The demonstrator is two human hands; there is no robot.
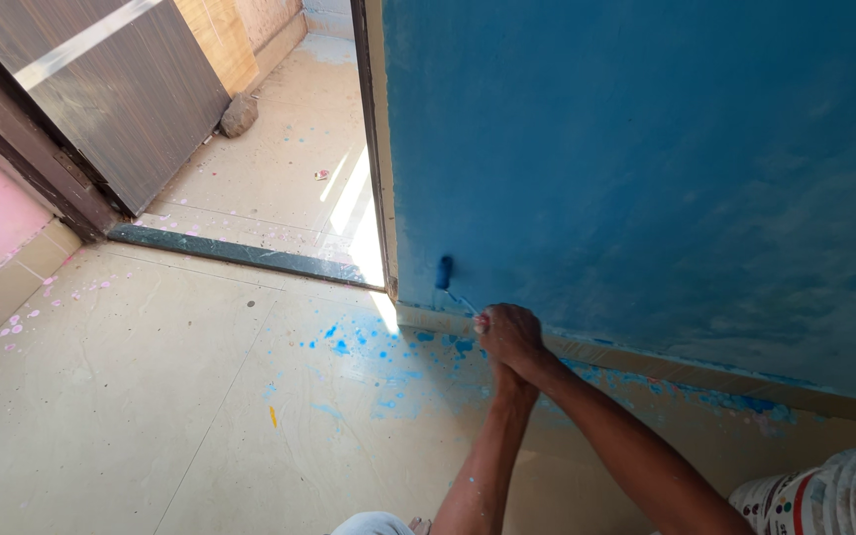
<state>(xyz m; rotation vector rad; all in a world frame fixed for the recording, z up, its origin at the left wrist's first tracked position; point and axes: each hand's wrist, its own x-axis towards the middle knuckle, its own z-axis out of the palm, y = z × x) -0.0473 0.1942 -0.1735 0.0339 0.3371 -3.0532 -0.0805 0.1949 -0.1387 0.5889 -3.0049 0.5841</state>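
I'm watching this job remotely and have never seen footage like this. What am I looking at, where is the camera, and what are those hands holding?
There is no machine here. The one picture comes from a camera worn on a person's head, looking down at their own two bare arms. Both hands are clasped together, the right hand on top and the left hand under it, gripping the handle of a small paint roller. Its blue sleeve sits against the blue wall, low down near the doorway corner. The tiled floor carries blue paint splatter beneath the roller and pink specks further left. A paint bucket stands at the lower right. Beyond the open wooden door, a stone lies on the floor.
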